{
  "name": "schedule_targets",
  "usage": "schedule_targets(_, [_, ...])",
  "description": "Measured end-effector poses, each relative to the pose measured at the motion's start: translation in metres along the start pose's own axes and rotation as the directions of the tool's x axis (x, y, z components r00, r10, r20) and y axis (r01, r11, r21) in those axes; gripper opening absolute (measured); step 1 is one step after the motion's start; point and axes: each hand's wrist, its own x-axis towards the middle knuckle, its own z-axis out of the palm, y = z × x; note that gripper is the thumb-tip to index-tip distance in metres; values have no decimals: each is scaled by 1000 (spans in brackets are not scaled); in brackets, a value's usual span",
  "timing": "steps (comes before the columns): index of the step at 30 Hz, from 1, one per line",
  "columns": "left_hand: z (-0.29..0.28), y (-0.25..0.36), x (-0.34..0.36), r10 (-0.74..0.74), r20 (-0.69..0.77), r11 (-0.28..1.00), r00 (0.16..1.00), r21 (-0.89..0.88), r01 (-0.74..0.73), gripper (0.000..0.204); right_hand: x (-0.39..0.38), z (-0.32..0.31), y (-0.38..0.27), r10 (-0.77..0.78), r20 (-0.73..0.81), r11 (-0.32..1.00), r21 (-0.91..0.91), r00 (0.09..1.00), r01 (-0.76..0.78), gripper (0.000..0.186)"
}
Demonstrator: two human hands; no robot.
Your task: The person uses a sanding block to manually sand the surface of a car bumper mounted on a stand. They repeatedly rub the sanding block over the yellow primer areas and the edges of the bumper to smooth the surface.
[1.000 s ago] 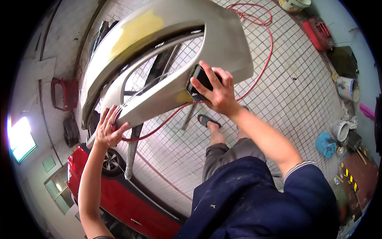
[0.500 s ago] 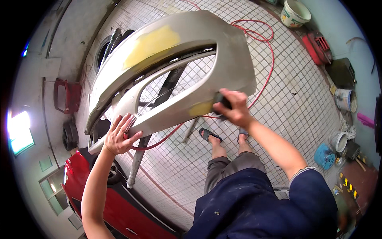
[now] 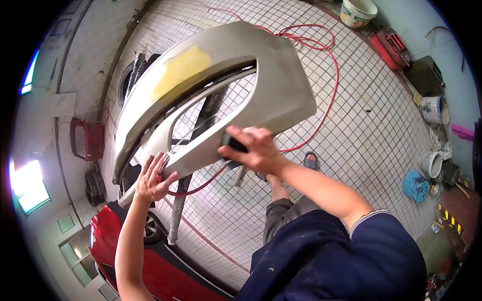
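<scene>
A pale grey car bumper (image 3: pixel 281 88) stretches across the middle, propped on a stand (image 3: pixel 179 215), with a yellow filler patch (image 3: pixel 181 71) on its upper face. My left hand (image 3: pixel 151 181) lies on the bumper's lower left end, fingers spread out, a small red spot showing beside the thumb. With my right hand (image 3: pixel 258 150) I grip a dark sanding block (image 3: pixel 233 147) against the bumper's lower strip. The hand covers part of the block and the surface under it, where the second yellow patch showed earlier.
A red hose (image 3: pixel 335 95) loops over the tiled floor behind the bumper. Buckets (image 3: pixel 434 110), a red case (image 3: pixel 390 48) and a blue tub (image 3: pixel 415 188) line the right wall. At lower left stands a red car (image 3: pixel 165 271); tyres (image 3: pixel 94 187) lean by the left wall.
My right hand has slid the sanding block leftward along the lower strip, closer to my left hand. My left hand stays at the same end of the bumper. The view has shifted slightly.
</scene>
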Motion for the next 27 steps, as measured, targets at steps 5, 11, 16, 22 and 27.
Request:
schedule_targets(5, [-1, 2, 4, 8, -20, 1000, 1000, 20, -8, 76, -81, -40, 65, 160, 40, 983, -92, 986, -156, 59])
schedule_targets(11, [-4, 5, 5, 26, -56, 999, 998, 46, -24, 71, -168, -117, 88, 445, 214, 834, -452, 869, -316, 59])
schedule_targets(16, [-14, 7, 9, 67, -93, 996, 993, 57, -62, 68, -301, -235, 66, 792, 98, 502, -667, 603, -551, 56])
schedule_targets(22, [-8, 30, -13, 16, -168, 991, 986, 131, 7, 75, -440, -334, -25, 959, -240, -50, -665, 149, -745, 55])
schedule_targets(27, [23, 85, 11, -220, -189, 953, 957, 169, 253, 69, -500, -352, -109, 857, -513, -327, -467, -49, -822, 53])
